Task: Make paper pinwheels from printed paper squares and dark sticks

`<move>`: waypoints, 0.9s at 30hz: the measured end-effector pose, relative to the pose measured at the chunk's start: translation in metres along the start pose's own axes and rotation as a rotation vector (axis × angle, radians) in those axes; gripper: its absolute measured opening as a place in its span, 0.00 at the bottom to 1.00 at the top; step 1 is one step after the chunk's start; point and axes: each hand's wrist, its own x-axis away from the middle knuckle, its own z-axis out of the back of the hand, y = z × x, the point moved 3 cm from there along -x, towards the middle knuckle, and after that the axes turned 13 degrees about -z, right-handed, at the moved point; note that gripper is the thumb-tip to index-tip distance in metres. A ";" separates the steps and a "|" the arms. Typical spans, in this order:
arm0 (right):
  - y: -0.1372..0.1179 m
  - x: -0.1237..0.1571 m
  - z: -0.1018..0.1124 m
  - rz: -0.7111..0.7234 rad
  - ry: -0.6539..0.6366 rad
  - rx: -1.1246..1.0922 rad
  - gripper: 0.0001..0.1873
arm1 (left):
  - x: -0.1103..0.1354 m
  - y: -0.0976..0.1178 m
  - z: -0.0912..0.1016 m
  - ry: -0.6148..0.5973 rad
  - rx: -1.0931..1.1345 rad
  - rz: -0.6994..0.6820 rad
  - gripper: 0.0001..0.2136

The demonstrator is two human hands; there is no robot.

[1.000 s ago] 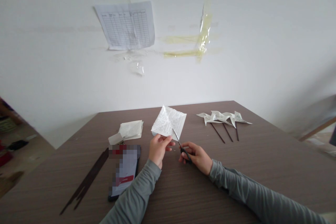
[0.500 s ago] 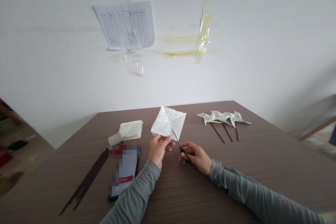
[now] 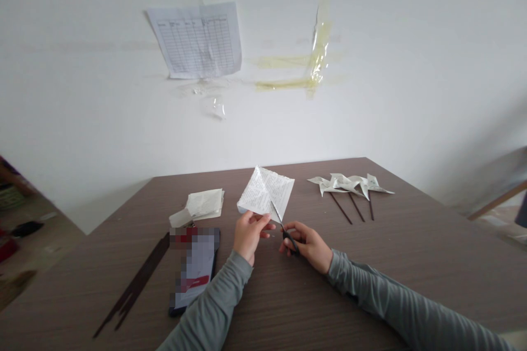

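A square sheet of printed paper (image 3: 263, 191) with diagonal creases is pinched at its lower edge by my left hand (image 3: 248, 235). My right hand (image 3: 309, 245) grips a pair of scissors (image 3: 283, 225) by its black handles. The blades point up and to the left and lie at the paper's lower right corner, along a crease. How far the blades have cut into the sheet is too fine to make out. The two hands are close together over the table, with the paper raised in front of them.
Several paper pinwheels (image 3: 349, 184) on dark sticks lie at the back right of the brown table (image 3: 411, 252). To the left are stacked paper squares (image 3: 205, 204), a bundle of dark sticks (image 3: 138, 279) and a phone (image 3: 195, 269). A printed sheet (image 3: 197, 41) is taped to the wall.
The paper has shifted very slightly to the right at its far corners. Both hands and the scissors stay almost where they were.
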 end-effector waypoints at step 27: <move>-0.004 0.003 -0.001 -0.008 0.007 -0.006 0.38 | 0.003 0.007 -0.004 0.010 0.004 0.010 0.16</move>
